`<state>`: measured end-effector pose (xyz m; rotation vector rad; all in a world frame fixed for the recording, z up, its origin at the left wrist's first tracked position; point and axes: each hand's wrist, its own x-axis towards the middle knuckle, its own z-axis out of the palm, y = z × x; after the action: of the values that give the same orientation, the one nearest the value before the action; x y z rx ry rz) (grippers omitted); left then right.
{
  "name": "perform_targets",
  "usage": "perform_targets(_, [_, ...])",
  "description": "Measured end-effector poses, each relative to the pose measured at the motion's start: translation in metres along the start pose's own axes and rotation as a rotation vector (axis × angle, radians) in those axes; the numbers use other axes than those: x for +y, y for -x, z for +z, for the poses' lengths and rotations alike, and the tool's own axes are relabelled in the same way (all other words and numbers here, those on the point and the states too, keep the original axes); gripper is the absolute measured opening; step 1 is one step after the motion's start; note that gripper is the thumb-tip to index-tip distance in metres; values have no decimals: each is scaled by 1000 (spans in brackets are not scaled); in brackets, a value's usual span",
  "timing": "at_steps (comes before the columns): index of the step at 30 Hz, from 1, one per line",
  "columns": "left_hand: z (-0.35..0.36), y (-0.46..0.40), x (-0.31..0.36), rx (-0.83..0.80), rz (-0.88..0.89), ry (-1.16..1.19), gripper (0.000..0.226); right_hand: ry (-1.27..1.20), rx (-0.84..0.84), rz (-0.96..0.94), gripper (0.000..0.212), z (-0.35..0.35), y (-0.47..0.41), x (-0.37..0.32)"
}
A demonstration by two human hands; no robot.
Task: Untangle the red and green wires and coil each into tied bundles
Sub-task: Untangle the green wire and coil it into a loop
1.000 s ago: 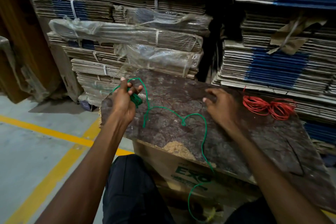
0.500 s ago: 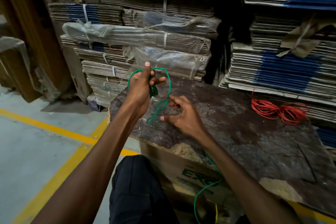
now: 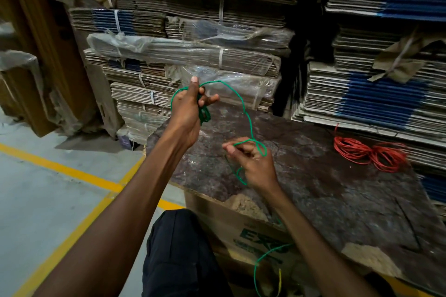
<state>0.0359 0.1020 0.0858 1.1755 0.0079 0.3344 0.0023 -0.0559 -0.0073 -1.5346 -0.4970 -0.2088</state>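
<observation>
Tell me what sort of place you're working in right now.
Most likely a warehouse or packing storeroom: strapped stacks of flattened cartons fill the wall behind, yellow lane lines mark the concrete floor, and the bench is a worn board laid on a cardboard box.

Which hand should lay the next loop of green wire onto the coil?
Probably the right hand: it pinches the free green wire running up to the coil, which the left hand grips and should just hold steady.

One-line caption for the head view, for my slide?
Left hand grips thin green wire coils, right hand pinches its strand; bundled red wire lies on the worn board.
</observation>
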Motion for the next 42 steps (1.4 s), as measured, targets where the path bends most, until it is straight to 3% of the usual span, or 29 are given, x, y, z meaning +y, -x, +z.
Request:
perform_targets(5, [-10,-5,-5,67,11,16,34,-268,170,215,19,-19,4,-5])
perform_targets(8, [-20,-8,-11,108,-15,-31,35,-280,338,254,23,-36,-2,-13])
perform_targets(13, [-37,-11,-20,143,-3,-13,36,-63,537,225,18,-68,-12,-17])
perform_targets(21, [-42,-11,-24,158,-17,-36,36,866,432,-126,6,-93,-4,-12])
perform_targets(28, [-36,-1,-36,111,-18,-210,39,889,567,-104,16,-94,-16,-9])
perform_targets(32, [-39,21,-51,-48,-82,-437,40,801,612,-73,29,-98,-24,-11])
perform_targets(36, [-44,49,-49,-449,-253,-486,43,804,655,-52,29,-113,-39,-13])
perform_targets(39, [-41,74,-43,-691,-369,-258,41,805,629,2,30,-125,-53,-8])
perform_targets(42, [-34,90,-34,-746,-424,69,39,734,543,82,27,-133,-58,2])
